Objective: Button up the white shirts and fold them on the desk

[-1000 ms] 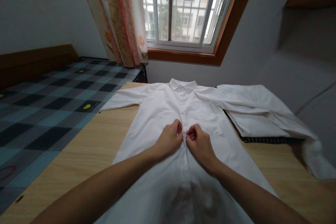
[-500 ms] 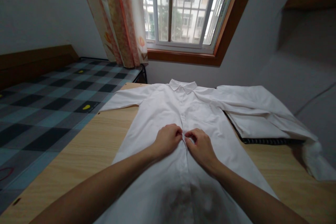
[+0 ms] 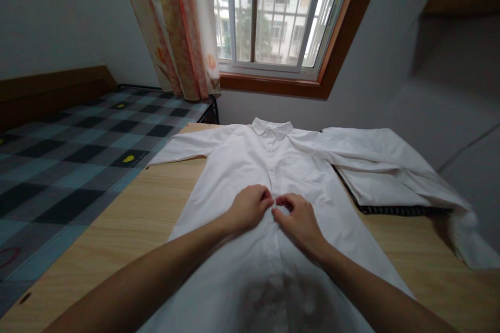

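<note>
A white long-sleeved shirt (image 3: 234,166) lies front side up on a light wooden table (image 3: 128,218), its collar at the far end. My left hand (image 3: 252,207) pinches the front placket near the middle of the shirt. Just to its right, my right hand (image 3: 299,218) has thumb and forefinger curled onto the same placket edge. The fingertips of both hands nearly meet there. Any button between them is too small to make out. The shirt's right-side sleeve stretches across a folded white cloth.
Folded white cloth (image 3: 375,187) rests on a black ribbed item (image 3: 406,210) at the right. A bed with a checked cover (image 3: 86,153) adjoins the table's left side. Behind are a patterned curtain (image 3: 179,26) and a barred window (image 3: 277,15).
The fingertips of my two hands have come slightly closer together at the placket. My right thumb has shifted a little left. The shirt has otherwise stayed in place.
</note>
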A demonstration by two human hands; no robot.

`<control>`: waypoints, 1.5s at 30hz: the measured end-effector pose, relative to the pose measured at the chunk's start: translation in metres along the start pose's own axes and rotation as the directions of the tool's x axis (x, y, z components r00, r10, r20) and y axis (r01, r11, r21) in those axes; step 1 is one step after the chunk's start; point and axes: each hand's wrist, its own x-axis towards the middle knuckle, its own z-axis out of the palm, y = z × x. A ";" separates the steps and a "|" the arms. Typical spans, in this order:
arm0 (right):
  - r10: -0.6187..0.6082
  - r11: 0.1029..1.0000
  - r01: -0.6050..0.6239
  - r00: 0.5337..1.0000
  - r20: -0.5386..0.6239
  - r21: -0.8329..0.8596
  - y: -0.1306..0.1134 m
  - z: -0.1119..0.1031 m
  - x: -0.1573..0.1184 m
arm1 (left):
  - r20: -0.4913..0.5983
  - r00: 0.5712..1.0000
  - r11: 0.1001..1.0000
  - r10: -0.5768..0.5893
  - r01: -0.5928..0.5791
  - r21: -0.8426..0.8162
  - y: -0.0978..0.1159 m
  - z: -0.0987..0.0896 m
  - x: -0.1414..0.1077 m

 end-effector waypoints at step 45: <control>0.011 0.999 -0.010 0.999 -0.035 0.033 -0.005 0.002 0.002 | 0.158 0.956 0.823 -0.247 0.293 -0.486 0.005 0.003 0.001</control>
